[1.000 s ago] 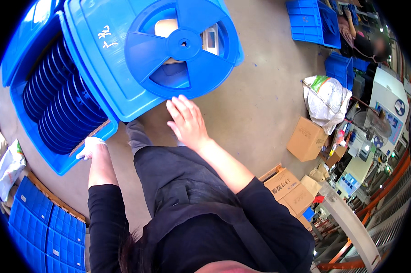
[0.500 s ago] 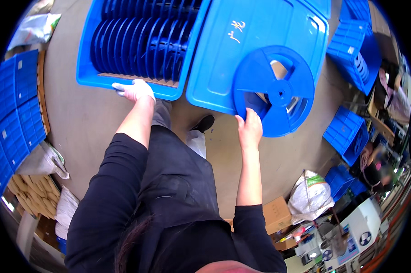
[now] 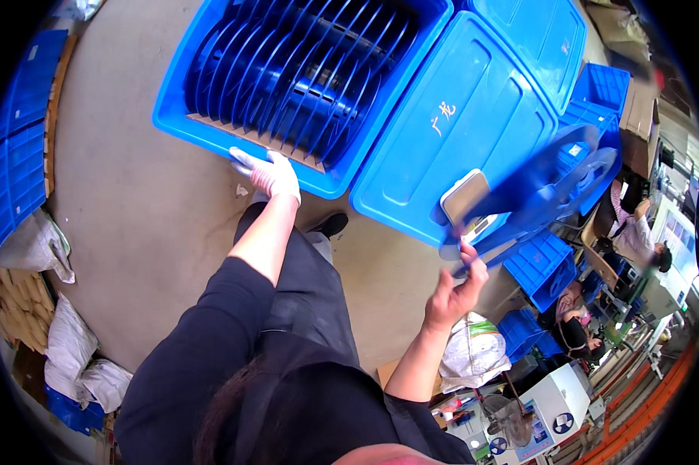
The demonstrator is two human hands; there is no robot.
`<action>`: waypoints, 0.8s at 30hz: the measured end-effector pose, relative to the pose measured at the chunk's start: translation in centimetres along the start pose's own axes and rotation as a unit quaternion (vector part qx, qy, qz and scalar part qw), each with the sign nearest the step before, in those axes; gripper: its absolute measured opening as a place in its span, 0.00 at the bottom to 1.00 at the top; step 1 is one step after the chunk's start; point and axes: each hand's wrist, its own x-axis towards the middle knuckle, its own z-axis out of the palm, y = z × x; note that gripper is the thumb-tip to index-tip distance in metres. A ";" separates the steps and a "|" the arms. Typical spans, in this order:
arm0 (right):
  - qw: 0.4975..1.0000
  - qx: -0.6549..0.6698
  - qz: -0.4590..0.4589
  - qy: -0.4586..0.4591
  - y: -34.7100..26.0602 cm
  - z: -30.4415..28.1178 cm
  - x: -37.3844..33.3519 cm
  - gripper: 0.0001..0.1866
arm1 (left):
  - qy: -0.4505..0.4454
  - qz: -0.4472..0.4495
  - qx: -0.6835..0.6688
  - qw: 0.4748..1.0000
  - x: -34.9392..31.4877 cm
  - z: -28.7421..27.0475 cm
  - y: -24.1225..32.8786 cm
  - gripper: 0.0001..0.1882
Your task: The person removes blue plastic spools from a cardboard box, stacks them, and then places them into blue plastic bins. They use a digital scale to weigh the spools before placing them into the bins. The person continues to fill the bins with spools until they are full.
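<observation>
A large blue bin (image 3: 170, 124) holds several dark blue reels (image 3: 287, 93) on edge, with a cardboard strip along the near side. Gloved in white, my left hand (image 3: 270, 173) lies against the bin's near rim, fingers stretched out along it. My bare right hand (image 3: 456, 294) pinches the lower edge of a blue spoked reel (image 3: 512, 198), which is tilted up and smeared by motion. Beneath the reel, a small scale-like device with a tan top (image 3: 467, 195) shows on the corner of the blue lidded bin (image 3: 411, 155).
Another blue lidded bin (image 3: 539, 46) stands farther back. Blue crates (image 3: 539, 267) and a white woven sack (image 3: 473, 353) are at the right, where people sit at work. Stacked blue crates (image 3: 20, 116) and sacks (image 3: 70, 341) line the left side.
The reel that lay flat over the lidded bin has been lifted and tipped rightward by my right hand, uncovering the device. My view has turned; my left hand stays at the bin rim.
</observation>
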 end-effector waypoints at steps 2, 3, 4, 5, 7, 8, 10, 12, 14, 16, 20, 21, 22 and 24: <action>0.974 0.206 0.011 0.098 -3.7 1.1 2.4 0.19 | -0.030 0.018 0.097 0.995 0.4 -0.9 -0.2 0.44; 0.968 0.217 0.032 0.121 -5.6 1.3 4.2 0.21 | -0.039 0.029 0.147 0.988 1.1 -1.3 -0.3 0.44; 0.931 0.322 0.042 0.167 -6.5 1.8 5.7 0.20 | 0.014 0.090 0.063 0.994 2.1 -0.5 -2.0 0.45; 0.881 0.420 0.051 0.212 -6.8 2.3 6.9 0.19 | 0.000 0.175 0.107 0.979 3.5 -1.0 -1.3 0.44; 0.783 0.578 0.136 0.185 -4.8 2.7 7.8 0.14 | -0.027 0.337 0.197 0.920 6.2 -3.1 1.3 0.41; 0.672 0.696 0.206 0.145 -3.5 3.2 8.0 0.13 | -0.036 0.410 0.188 0.892 8.0 -2.9 1.9 0.35; 0.655 0.587 0.387 0.278 -4.0 6.3 9.0 0.13 | -0.075 0.484 0.235 0.839 10.8 -2.3 4.0 0.32; 0.601 0.690 0.356 0.192 -4.0 8.5 8.7 0.17 | -0.113 0.554 0.253 0.785 13.4 -0.9 5.7 0.32; 0.672 0.615 0.365 0.192 -4.2 10.1 8.2 0.20 | -0.139 0.620 0.269 0.724 15.3 0.6 6.7 0.33; 0.699 0.616 0.333 0.142 -3.8 11.0 8.1 0.19 | -0.182 0.632 0.308 0.688 16.6 1.7 6.9 0.32; 0.722 0.616 0.304 0.077 -1.6 13.3 8.3 0.20 | -0.225 0.611 0.332 0.682 17.6 1.8 7.4 0.32; 0.727 0.609 0.308 0.071 -1.2 14.3 8.3 0.20 | -0.212 0.616 0.327 0.685 17.9 2.1 7.2 0.32; 0.709 0.630 0.313 0.059 -0.9 15.4 8.3 0.18 | -0.199 0.622 0.321 0.686 18.4 2.4 6.7 0.32; 0.708 0.602 0.365 0.054 -0.4 17.9 8.6 0.24 | -0.190 0.615 0.293 0.707 19.0 2.6 6.2 0.32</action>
